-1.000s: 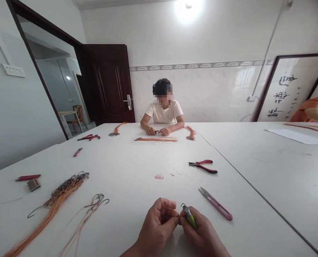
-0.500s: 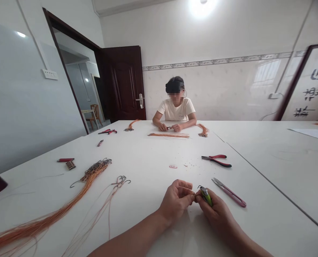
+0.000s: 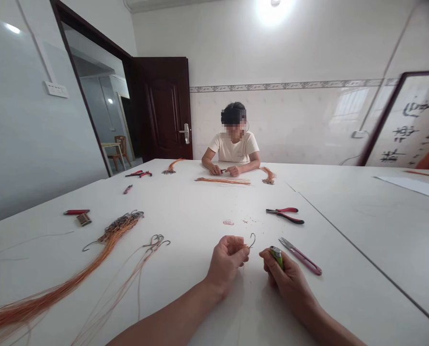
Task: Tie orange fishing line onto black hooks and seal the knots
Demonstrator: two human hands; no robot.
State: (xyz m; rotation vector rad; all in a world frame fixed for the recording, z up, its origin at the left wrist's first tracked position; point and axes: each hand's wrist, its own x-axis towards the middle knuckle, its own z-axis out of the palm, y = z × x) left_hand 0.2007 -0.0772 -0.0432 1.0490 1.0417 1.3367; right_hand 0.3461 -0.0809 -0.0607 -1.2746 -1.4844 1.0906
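Hook: small dark metal hook [image 3: 251, 240] pinched at its shank between thumb and forefinger of the left hand [image 3: 227, 259], its curved end sticking up and to the right of the fingertips, clear of the table.
Left hand: curled shut on the hook, low over the white table [image 3: 185, 211], forearm running in from the lower left.
Right hand: right hand [image 3: 288, 278] closed round a green lighter [image 3: 277, 254], whose metal top points up above the thumb.
Gap: the 2 hands are apart, the hook just left of the lighter's top without touching it.
Near right: pink thread snips [image 3: 301, 256] lie just beyond the right hand; red-handled pliers [image 3: 285, 215] farther back.
Near left: 1 thick bundle of orange lines with hooks [image 3: 106, 238] and a thinner loose set [image 3: 153, 245], well apart from the left hand.
Far side: a seated person [image 3: 232, 146] in a pale shirt, both hands on the table.
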